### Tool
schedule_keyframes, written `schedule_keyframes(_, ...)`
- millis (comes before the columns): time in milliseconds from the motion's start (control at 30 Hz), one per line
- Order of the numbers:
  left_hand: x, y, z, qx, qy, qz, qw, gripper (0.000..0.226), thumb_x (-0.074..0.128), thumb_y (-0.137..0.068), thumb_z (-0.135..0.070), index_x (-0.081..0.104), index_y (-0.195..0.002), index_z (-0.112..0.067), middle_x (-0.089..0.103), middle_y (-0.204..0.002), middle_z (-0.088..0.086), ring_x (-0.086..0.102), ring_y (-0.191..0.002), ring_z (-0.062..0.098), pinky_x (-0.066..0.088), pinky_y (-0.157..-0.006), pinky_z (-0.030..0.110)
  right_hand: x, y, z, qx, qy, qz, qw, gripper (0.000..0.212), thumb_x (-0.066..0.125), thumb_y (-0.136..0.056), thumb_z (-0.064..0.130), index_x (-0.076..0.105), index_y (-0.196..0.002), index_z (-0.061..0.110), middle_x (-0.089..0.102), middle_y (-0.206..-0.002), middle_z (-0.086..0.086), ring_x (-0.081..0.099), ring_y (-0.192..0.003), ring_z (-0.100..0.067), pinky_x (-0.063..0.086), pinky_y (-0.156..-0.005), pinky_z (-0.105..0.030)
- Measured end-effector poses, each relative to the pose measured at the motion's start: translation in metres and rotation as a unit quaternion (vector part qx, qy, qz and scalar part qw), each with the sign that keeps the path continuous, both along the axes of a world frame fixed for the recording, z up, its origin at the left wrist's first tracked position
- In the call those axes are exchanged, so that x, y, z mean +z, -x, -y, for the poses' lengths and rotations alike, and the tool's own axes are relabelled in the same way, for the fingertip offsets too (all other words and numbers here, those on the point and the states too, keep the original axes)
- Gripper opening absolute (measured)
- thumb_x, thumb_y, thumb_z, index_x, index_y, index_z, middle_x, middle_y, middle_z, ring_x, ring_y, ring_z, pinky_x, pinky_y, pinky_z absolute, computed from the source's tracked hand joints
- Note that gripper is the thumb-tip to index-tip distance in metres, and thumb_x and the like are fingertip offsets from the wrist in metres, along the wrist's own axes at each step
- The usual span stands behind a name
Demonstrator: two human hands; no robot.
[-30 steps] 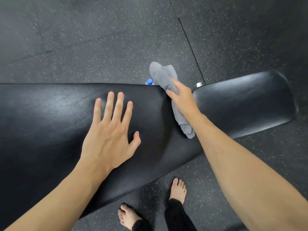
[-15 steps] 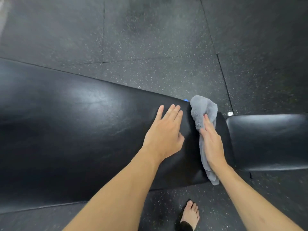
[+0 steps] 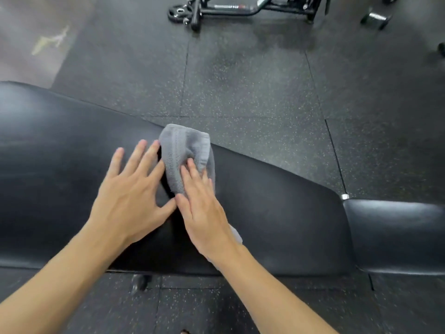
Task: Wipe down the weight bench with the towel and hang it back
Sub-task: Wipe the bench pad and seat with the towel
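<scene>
The black padded weight bench (image 3: 277,213) runs across the view, its long back pad on the left and the separate seat pad (image 3: 395,235) on the right. A grey towel (image 3: 185,153) lies bunched on the back pad near its far edge. My right hand (image 3: 202,213) presses flat on the towel's near part, fingers together, with a bit of towel showing beside the wrist. My left hand (image 3: 130,198) rests flat on the pad just left of the towel, fingers spread, the thumb touching my right hand.
Speckled black rubber floor tiles (image 3: 252,92) surround the bench. A black equipment frame with a weight plate (image 3: 231,10) stands at the far top. A dumbbell (image 3: 375,19) lies at the top right. A bench wheel (image 3: 140,283) shows below the pad's near edge.
My right hand has slid the towel leftward along the back pad, away from the gap by the seat. My left hand stays flat on the pad. The view has tilted up, showing far equipment.
</scene>
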State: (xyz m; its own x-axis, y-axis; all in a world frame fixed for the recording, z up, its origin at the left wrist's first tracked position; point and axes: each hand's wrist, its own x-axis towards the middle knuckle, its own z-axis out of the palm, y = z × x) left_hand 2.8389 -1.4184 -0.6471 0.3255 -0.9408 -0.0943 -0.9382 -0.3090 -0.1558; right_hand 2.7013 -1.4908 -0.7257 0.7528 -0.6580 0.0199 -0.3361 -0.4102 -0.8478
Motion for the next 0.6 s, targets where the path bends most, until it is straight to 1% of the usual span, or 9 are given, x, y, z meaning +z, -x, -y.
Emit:
schedule_keyframes(67, 0.015, -0.026, -0.016, 0.004, -0.002, 0.007, 1.0, 0.079, 0.035, -0.09, -0.059, 0.046, -0.154, -0.013, 0.034, -0.166, 0.012, 0.031, -0.155, 0.03, 0.021, -0.125, 0.056, 0.003, -0.005, 0.0, 0.003, 0.052, -0.017, 0.998, 0.055, 0.03, -0.107, 0.037, 0.02, -0.161, 0.029, 0.006, -0.169, 0.018, 0.0, -0.157, -0.008, 0.001, -0.125, -0.026)
schedule_keyframes(133, 0.022, -0.036, -0.024, 0.004, -0.012, 0.021, 1.0, 0.075, 0.032, -0.094, -0.056, 0.043, -0.155, -0.014, 0.032, -0.167, 0.012, 0.03, -0.156, 0.03, 0.021, -0.126, 0.056, -0.004, 0.01, 0.012, -0.012, 0.084, -0.044, 0.995, 0.054, 0.033, -0.107, 0.034, 0.023, -0.16, 0.032, 0.013, -0.168, 0.021, 0.006, -0.155, -0.002, 0.003, -0.125, -0.025)
schedule_keyframes(200, 0.022, -0.035, -0.025, 0.001, -0.02, 0.034, 0.999, 0.073, 0.03, -0.097, -0.052, 0.039, -0.157, -0.012, 0.03, -0.168, 0.013, 0.027, -0.157, 0.031, 0.02, -0.126, 0.057, -0.021, 0.041, 0.031, -0.074, 0.052, -0.076, 0.993, 0.054, 0.032, -0.107, 0.03, 0.022, -0.16, 0.033, 0.012, -0.165, 0.027, 0.005, -0.153, 0.006, 0.003, -0.126, -0.026)
schedule_keyframes(233, 0.021, -0.034, -0.024, 0.0, -0.017, 0.038, 0.999, 0.073, 0.031, -0.097, -0.051, 0.038, -0.158, -0.011, 0.029, -0.168, 0.014, 0.026, -0.157, 0.031, 0.02, -0.126, 0.058, -0.031, 0.059, 0.043, -0.118, 0.022, -0.098, 0.988, 0.054, 0.031, -0.107, 0.029, 0.02, -0.16, 0.032, 0.011, -0.164, 0.027, 0.005, -0.153, 0.006, 0.004, -0.126, -0.029)
schedule_keyframes(300, 0.019, -0.033, -0.023, 0.0, -0.006, 0.037, 0.999, 0.072, 0.032, -0.096, -0.049, 0.04, -0.157, -0.01, 0.031, -0.167, 0.014, 0.027, -0.157, 0.031, 0.021, -0.126, 0.058, -0.045, 0.095, 0.062, -0.183, -0.026, -0.143, 0.972, 0.054, 0.027, -0.108, 0.03, 0.014, -0.161, 0.032, 0.01, -0.165, 0.025, 0.008, -0.155, 0.0, 0.006, -0.126, -0.031)
schedule_keyframes(333, 0.018, -0.034, -0.024, 0.0, -0.002, 0.034, 0.999, 0.072, 0.033, -0.096, -0.048, 0.041, -0.156, -0.01, 0.032, -0.167, 0.015, 0.028, -0.156, 0.032, 0.021, -0.125, 0.058, -0.047, 0.106, 0.068, -0.198, -0.042, -0.154, 0.967, 0.054, 0.026, -0.109, 0.032, 0.011, -0.16, 0.034, 0.01, -0.165, 0.024, 0.009, -0.155, -0.003, 0.007, -0.125, -0.029)
schedule_keyframes(400, 0.017, -0.036, -0.024, 0.001, 0.008, 0.027, 1.0, 0.071, 0.033, -0.096, -0.048, 0.042, -0.155, -0.009, 0.033, -0.167, 0.015, 0.028, -0.156, 0.032, 0.021, -0.125, 0.058, -0.045, 0.11, 0.069, -0.209, -0.064, -0.153, 0.964, 0.053, 0.026, -0.109, 0.036, 0.012, -0.16, 0.039, 0.013, -0.166, 0.024, 0.014, -0.155, -0.005, 0.013, -0.121, -0.027)
schedule_keyframes(500, 0.019, -0.036, -0.026, 0.0, 0.012, 0.009, 1.0, 0.072, 0.03, -0.097, -0.047, 0.037, -0.158, -0.008, 0.028, -0.169, 0.015, 0.023, -0.158, 0.031, 0.018, -0.127, 0.057, -0.03, 0.086, 0.056, -0.205, -0.071, -0.127, 0.968, 0.053, 0.031, -0.109, 0.033, 0.018, -0.161, 0.033, 0.017, -0.167, 0.02, 0.016, -0.154, -0.002, 0.017, -0.126, -0.036)
schedule_keyframes(600, 0.022, -0.039, -0.027, 0.007, 0.017, -0.016, 1.0, 0.072, 0.026, -0.1, -0.047, 0.025, -0.162, -0.009, 0.016, -0.173, 0.01, 0.011, -0.161, 0.024, 0.006, -0.13, 0.05, -0.002, 0.042, 0.037, -0.147, -0.064, -0.098, 0.982, 0.055, 0.034, -0.109, 0.03, 0.017, -0.161, 0.031, 0.014, -0.167, 0.023, 0.011, -0.151, 0.008, 0.015, -0.127, -0.036)
